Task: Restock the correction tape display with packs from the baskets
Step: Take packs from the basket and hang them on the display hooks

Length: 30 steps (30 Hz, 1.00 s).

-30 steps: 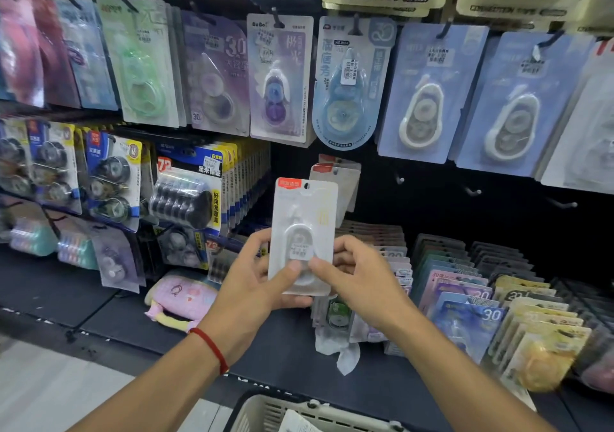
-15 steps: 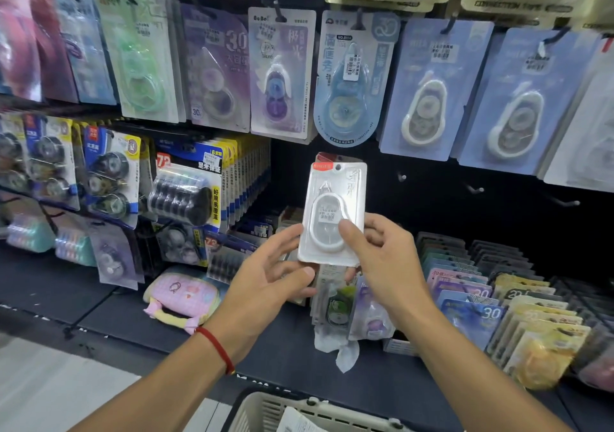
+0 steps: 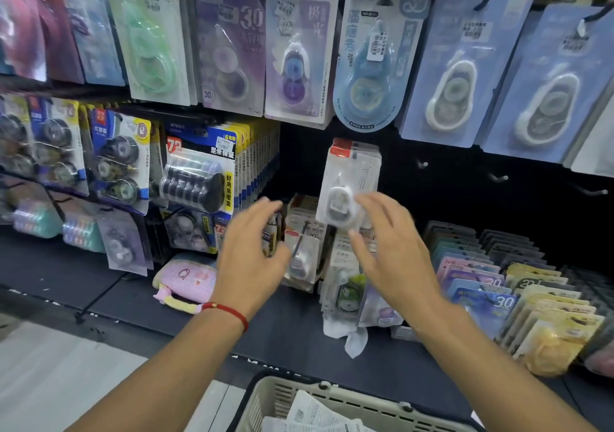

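A clear white correction tape pack with a red top tab hangs on the dark pegboard in the middle row. My right hand is just below and to the right of it, fingers spread and blurred, holding nothing. My left hand, with a red cord at the wrist, is lower left of the pack, also with fingers apart and nothing in it. A beige plastic basket at the bottom edge holds several white packs.
Rows of hanging correction tape packs fill the pegboard above. Bare hooks stick out to the right of the hung pack. Standing packs fill racks on the dark shelf at right. A pink pouch lies on the shelf at left.
The white pack went up from both hands onto the pegboard hook. First my left hand, then my right let go, and both have drawn back below it.
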Tool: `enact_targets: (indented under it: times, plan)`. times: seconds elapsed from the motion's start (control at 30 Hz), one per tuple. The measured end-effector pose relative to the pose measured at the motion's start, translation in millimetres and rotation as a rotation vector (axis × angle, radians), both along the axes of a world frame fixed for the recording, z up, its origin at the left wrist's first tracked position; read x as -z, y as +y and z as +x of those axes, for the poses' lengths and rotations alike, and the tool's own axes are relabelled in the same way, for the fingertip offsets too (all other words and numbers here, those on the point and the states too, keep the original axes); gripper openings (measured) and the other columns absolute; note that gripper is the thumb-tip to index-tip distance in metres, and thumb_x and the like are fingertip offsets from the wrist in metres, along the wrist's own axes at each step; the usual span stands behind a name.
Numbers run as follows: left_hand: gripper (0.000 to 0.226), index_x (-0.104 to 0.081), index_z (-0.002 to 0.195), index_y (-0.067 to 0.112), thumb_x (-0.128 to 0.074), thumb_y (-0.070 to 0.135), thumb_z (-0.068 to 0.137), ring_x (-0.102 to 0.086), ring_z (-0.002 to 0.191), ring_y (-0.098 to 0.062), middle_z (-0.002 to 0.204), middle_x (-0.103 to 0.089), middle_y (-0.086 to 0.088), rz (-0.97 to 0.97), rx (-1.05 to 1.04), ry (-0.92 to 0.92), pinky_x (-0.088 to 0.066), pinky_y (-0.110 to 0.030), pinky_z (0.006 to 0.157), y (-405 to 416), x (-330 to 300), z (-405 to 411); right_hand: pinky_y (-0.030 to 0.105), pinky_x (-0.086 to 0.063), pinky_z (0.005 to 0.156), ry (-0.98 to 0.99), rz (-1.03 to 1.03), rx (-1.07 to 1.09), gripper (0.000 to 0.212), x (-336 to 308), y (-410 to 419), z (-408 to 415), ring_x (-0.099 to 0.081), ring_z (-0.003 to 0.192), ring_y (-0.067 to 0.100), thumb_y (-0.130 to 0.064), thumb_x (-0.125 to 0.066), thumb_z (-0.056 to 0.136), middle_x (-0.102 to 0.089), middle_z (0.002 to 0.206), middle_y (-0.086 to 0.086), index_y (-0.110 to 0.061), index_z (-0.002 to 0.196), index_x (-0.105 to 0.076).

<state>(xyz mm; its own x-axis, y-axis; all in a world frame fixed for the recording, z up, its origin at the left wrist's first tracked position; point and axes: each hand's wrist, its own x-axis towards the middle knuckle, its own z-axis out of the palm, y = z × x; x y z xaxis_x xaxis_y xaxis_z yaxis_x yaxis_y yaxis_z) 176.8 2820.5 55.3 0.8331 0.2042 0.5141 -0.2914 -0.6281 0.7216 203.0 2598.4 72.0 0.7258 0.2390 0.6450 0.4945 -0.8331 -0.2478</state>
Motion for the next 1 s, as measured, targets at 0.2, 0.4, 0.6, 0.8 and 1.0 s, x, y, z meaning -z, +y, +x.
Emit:
enact_targets:
  times: [0.2,0.4,0.6,0.8,1.0]
  plan:
    - [0.086,-0.041,0.161,0.024,-0.076,0.009,0.083,0.002,0.162,-0.031,0.177,-0.002,-0.006,0.152,-0.184,0.034,-0.014,-0.05,0.13,26.2,7.1,18.2,0.051,-0.016,0.13,0.109,-0.39,0.167,0.064,6.9,32.8,58.3,0.0,0.163,0.027,-0.037,-0.049,0.107,-0.001,0.177,0.003,-0.017,0.164,-0.027]
    - [0.096,-0.029,0.165,0.032,-0.081,0.023,0.085,0.012,0.162,-0.032,0.176,0.015,-0.005,0.328,-0.18,0.144,-0.016,-0.056,0.129,34.9,25.4,23.2,0.055,-0.027,0.125,0.112,-0.376,0.24,0.069,7.2,39.0,103.3,-0.006,0.163,0.028,-0.02,-0.058,0.096,-0.008,0.176,0.003,-0.015,0.16,-0.032]
    - [0.089,-0.036,0.162,0.029,-0.078,0.021,0.084,0.004,0.162,-0.035,0.177,0.005,-0.008,0.464,-0.136,0.14,-0.022,-0.058,0.126,37.4,32.1,19.8,0.053,-0.033,0.122,0.382,-0.383,0.21,0.076,-4.8,22.3,134.6,-0.01,0.162,0.03,-0.018,-0.057,0.098,-0.004,0.177,0.003,-0.024,0.166,-0.023]
    - [0.082,-0.038,0.161,0.028,-0.074,0.017,0.088,-0.015,0.16,-0.03,0.173,-0.021,-0.006,0.479,0.158,0.242,-0.022,-0.049,0.128,29.3,46.0,11.4,0.044,-0.037,0.12,0.471,-0.241,0.075,0.057,28.2,-3.6,75.4,-0.035,0.153,0.033,-0.015,-0.056,0.102,-0.026,0.171,0.009,-0.014,0.157,-0.044]
    - [0.068,-0.047,0.156,0.021,-0.072,0.019,0.092,-0.039,0.149,-0.025,0.159,-0.046,-0.002,0.559,0.398,0.495,-0.032,-0.037,0.123,13.7,100.3,-34.7,0.037,-0.052,0.084,0.738,-0.303,-0.083,0.024,112.0,-40.4,-39.0,-0.068,0.101,0.026,-0.018,-0.058,0.1,-0.075,0.11,0.003,-0.018,0.119,-0.073]
